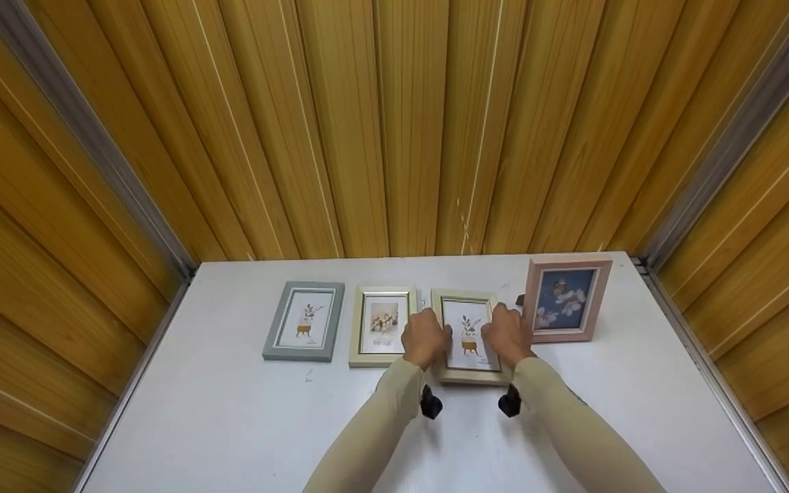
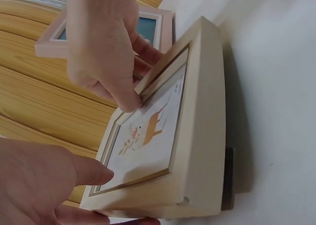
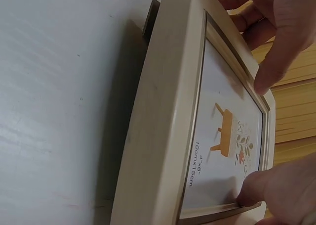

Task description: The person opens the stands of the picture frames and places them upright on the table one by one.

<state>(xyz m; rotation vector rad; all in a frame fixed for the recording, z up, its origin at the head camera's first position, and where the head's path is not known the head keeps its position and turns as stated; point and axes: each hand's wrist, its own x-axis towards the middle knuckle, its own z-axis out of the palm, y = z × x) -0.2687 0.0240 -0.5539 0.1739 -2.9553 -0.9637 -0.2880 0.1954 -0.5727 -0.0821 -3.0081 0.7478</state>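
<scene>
Both hands hold a cream picture frame (image 1: 471, 376) with a potted-plant print. My left hand (image 1: 427, 339) grips its left side, the thumb over the front and fingers behind, as the left wrist view shows. On the opposite side my right hand (image 1: 509, 334) grips the edge the same way, thumb (image 3: 253, 188) on the front border. The frame leans at a slant over the white table, its lower edge casting a shadow. A dark piece of its back support (image 2: 228, 179) shows behind it.
To the left lie a second cream frame (image 1: 374, 360) with a photo print and a grey-green frame (image 1: 297, 355). A pink frame (image 1: 564, 337) with a blossom picture stands upright at the right. The white table (image 1: 216, 411) ends at a wood-patterned wall (image 1: 346, 137).
</scene>
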